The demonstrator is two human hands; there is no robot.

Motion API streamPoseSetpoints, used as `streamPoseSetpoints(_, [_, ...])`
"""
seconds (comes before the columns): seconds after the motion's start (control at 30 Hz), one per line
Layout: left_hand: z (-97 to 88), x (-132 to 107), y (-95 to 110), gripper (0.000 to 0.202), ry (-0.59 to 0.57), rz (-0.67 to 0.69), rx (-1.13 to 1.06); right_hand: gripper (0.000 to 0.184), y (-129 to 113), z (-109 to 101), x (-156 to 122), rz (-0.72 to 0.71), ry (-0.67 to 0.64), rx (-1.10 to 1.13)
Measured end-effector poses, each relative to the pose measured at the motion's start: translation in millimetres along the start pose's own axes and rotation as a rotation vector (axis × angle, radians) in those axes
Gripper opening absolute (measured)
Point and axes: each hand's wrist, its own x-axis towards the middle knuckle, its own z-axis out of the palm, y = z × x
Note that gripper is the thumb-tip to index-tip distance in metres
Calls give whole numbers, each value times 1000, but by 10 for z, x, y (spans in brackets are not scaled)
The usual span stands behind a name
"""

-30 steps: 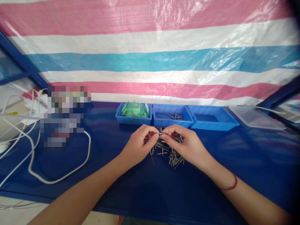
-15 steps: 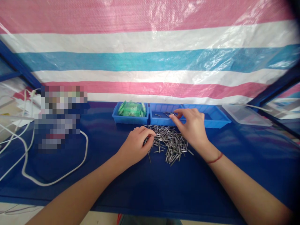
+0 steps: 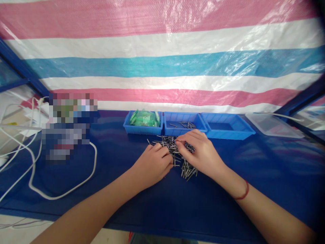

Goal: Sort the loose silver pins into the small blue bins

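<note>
Right hand [image 3: 199, 149] back from middle bin [image 3: 175, 131] to metal pins [image 3: 188, 170], mid tabletop [image 3: 190, 206] toward back edge; left hand [image 3: 153, 164] curled over them. Both together again; fingers bent, can't tell if gripping.

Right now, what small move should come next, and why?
Probably pinch up one of the piled metal pieces with the right hand: it is right over them, and similar pieces lie in the middle blue bin. Whether it already holds one is unclear.
</note>
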Motion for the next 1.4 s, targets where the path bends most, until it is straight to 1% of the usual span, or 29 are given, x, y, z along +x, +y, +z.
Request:
streamPoseSetpoints(0.07, [10, 9, 2, 18, 36, -2, 57, 15, -38, 1, -7, -52, -72, 8])
streamPoseSetpoints(0.13, [0, 18, -11, 23, 72, -23, 89, 16, -69, -3, -13, -73, -110, 17])
streamPoseSetpoints(0.2, [-30, 24, -34, 28, 96, -46, 43, 17, -90, -8, -15, -72, -135, 39])
streamPoseSetpoints(0.27, [-67, 24, -59, 26, 133, -81, -95, 17, -99, -9, -13, -73, -173, 67])
streamPoseSetpoints(0.4, [-96, 21, -79, 12, 260, -218, -405, 16, -94, 11, -9, -84, -237, 98])
streamPoseSetpoints(0.5, [-76, 29, -74, 8, 342, -294, -536, 18, -96, 29, -13, -98, -241, 123])
streamPoseSetpoints(0.57, [-60, 35, -73, 9, 367, -346, -612, 19, -105, 35, -18, -90, -225, 144])
streamPoseSetpoints(0.73, [-30, 39, -105, 18, 289, -436, -772, 20, -140, 32, -18, -40, -180, 187])
streamPoseSetpoints(0.8, [-19, 39, -119, 20, 291, -449, -820, 18, -149, 32, -14, -17, -158, 204])
streamPoseSetpoints(0.93, [4, 43, -128, 20, 331, -438, -867, 12, -140, 45, -13, 26, -63, 231])
streamPoseSetpoints(1.07, [11, 49, -135, 19, 340, -414, -854, 10, -120, 42, -17, 65, 24, 259])
streamPoseSetpoints(1.17, [3, 57, -143, 18, 324, -392, -812, 9, -127, 9, -15, 61, 71, 289])
streamPoseSetpoints(1.3, [-12, 66, -126, 20, 272, -332, -714, 19, -154, -36, -6, 6, 52, 289])
streamPoseSetpoints(1.4, [-13, 64, -100, 23, 242, -298, -660, 25, -141, -44, 10, 0, 53, 254])
